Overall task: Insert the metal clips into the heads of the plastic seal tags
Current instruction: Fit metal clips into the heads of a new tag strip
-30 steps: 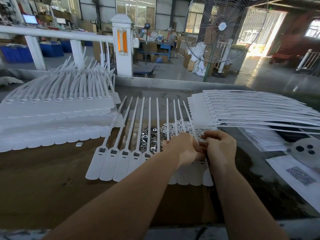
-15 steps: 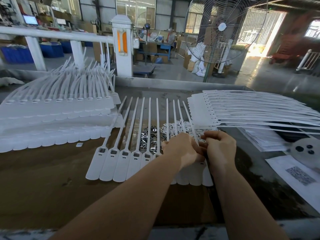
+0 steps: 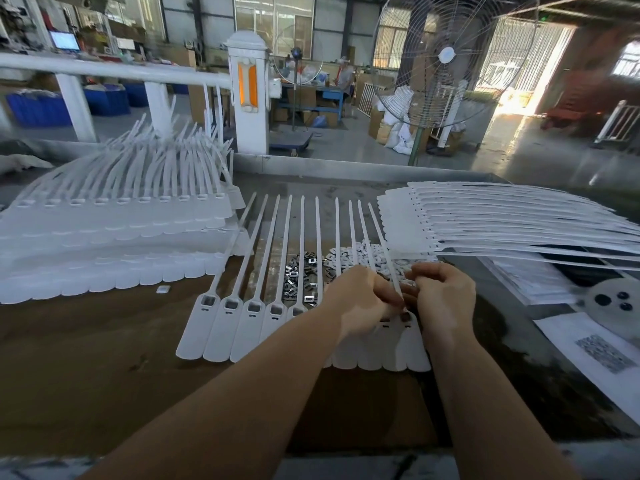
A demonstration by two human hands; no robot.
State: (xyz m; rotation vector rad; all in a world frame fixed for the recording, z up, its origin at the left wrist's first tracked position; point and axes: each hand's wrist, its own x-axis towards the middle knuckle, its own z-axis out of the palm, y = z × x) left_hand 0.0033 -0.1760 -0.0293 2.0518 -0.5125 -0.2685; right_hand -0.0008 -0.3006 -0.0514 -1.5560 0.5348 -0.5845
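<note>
The left hand (image 3: 360, 303) and right hand (image 3: 445, 299) meet, knuckles up and fingers curled, over the right end of a row of white tags (image 3: 242, 327) lying flat on the brown table (image 3: 86, 358). Both hands' fingertips come together just above a tag head (image 3: 405, 317) that shows between them; whether either hand pinches a clip there cannot be told, since the fingers hide it. One tag strap (image 3: 382, 244) runs away from the gap between the hands.

To the left of the left hand, five tag heads lie side by side with their square sockets facing up. Just beyond the left hand's knuckles sits a loose heap of metal clips (image 3: 304, 275), and beyond the right hand a heap of small white pieces (image 3: 367, 252). Farther left of the hands lies a large stack of tags (image 3: 114, 237); beyond and to the right of the right hand, another stack (image 3: 485, 220) fans out sideways. Printed sheets (image 3: 588, 344) lie to the right of the right hand.
</note>
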